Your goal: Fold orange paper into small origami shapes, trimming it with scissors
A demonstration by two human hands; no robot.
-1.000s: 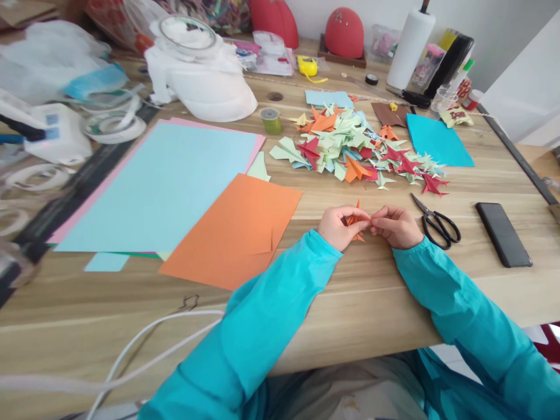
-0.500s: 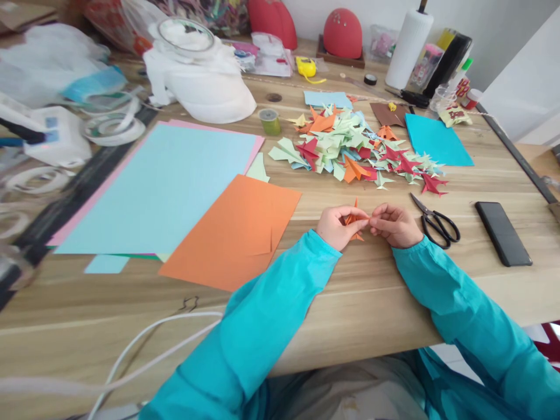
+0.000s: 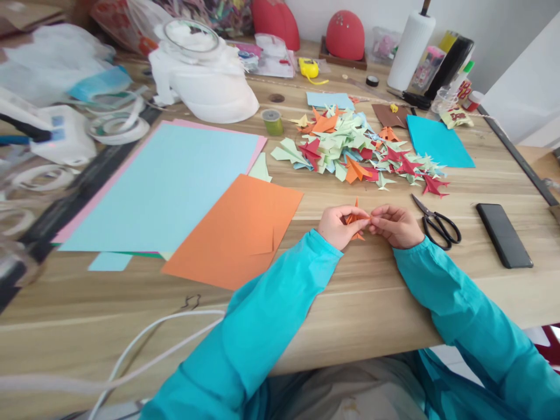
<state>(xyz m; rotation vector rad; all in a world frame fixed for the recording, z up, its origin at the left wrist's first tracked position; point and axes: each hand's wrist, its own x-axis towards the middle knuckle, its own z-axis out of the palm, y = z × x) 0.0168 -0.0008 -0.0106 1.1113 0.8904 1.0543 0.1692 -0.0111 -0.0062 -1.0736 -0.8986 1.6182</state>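
Observation:
An orange folded paper plane [image 3: 359,236] is held just above the table, partly covered by my fingers. My left hand [image 3: 343,226] is closed around its body, with the pointed end sticking up behind the fingers. Thumb and fingers of my right hand [image 3: 397,226] pinch its right-hand tip, close against the left fingertips. Beyond my hands lies a heap of folded paper planes [image 3: 347,143] in pale green, orange, red and blue. Black-handled scissors [image 3: 440,226] rest just right of my right hand.
Left of my hands are an orange sheet [image 3: 227,233] and a large light blue sheet [image 3: 161,186]. A phone [image 3: 504,235] lies at right, a turquoise paper stack [image 3: 440,142] behind it. A spool [image 3: 272,122] and white cap [image 3: 210,87] stand farther back. A white cable [image 3: 144,332] crosses the front left.
The whole view has shifted very slightly. Both hands keep the same grip on the orange folded paper plane, and nothing on the table has visibly moved.

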